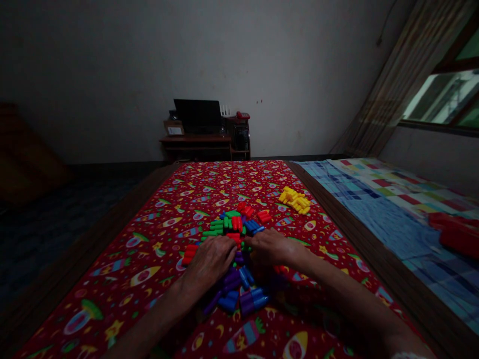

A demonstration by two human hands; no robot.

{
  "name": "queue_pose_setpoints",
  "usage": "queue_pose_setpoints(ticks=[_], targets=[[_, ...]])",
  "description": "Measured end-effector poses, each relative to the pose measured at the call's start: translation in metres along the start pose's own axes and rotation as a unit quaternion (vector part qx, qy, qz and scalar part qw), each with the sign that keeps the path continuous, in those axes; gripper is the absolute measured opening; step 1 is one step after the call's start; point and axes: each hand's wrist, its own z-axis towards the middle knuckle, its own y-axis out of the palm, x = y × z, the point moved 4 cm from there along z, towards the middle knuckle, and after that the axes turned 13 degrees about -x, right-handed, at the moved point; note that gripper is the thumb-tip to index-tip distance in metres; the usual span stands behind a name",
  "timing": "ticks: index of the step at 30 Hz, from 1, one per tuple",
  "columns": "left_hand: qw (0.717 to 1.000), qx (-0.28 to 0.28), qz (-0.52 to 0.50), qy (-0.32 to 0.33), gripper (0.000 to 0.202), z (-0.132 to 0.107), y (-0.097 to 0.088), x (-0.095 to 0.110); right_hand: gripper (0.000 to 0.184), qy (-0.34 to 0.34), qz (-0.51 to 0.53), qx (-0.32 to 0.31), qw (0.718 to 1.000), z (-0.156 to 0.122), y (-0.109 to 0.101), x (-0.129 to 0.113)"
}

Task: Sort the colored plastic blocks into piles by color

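A heap of small plastic building pieces [234, 227] in red, green, blue and purple lies on a red patterned cloth [157, 234]. My left hand [210, 262] rests palm down on the near left of the heap, fingers curled over the pieces. My right hand [270, 248] lies palm down at the right of the heap, its fingertips hidden among the pieces. Blue and purple pieces [243, 296] lie between my wrists. A separate pile of yellow pieces [295, 199] sits farther off to the right. Whether either hand grips a piece does not show.
The cloth covers a low wooden-edged surface [339, 214]. A checked bedspread [392, 204] lies to the right with a red object [456, 234] on it. A desk with a dark monitor [198, 117] stands against the far wall. Curtain and window are at the upper right.
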Motion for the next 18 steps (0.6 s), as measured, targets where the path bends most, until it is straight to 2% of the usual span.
queue_pose_setpoints(ticks=[2,4,6,7,9,11,14,18], targets=[[1.000,-0.005,-0.005,-0.005,0.025,0.000,0.000,-0.001,0.032,-0.020,0.030,-0.028,0.999,0.000,-0.009,0.010],[1.000,-0.006,-0.012,-0.008,0.025,-0.001,-0.001,-0.001,0.029,-0.009,0.070,0.004,0.997,-0.001,-0.024,0.031],[1.000,-0.007,-0.015,-0.009,0.025,-0.002,-0.001,-0.002,0.028,0.052,0.101,0.113,0.987,-0.005,-0.039,0.063],[1.000,-0.009,-0.013,-0.009,0.025,-0.002,0.000,-0.001,0.028,0.095,0.105,0.180,0.973,-0.008,-0.044,0.082],[1.000,-0.012,-0.007,-0.010,0.026,-0.001,0.001,-0.001,0.029,0.188,0.092,0.301,0.931,-0.017,-0.046,0.119],[1.000,-0.014,-0.006,-0.013,0.026,-0.001,0.002,0.000,0.029,0.266,0.071,0.371,0.887,-0.026,-0.040,0.152],[1.000,-0.018,-0.014,-0.016,0.026,0.001,0.003,0.000,0.031,0.358,0.066,0.402,0.840,-0.035,-0.025,0.189],[0.999,-0.018,-0.029,-0.011,0.026,0.000,0.006,0.000,0.034,0.412,0.105,0.385,0.819,-0.040,-0.004,0.215]])
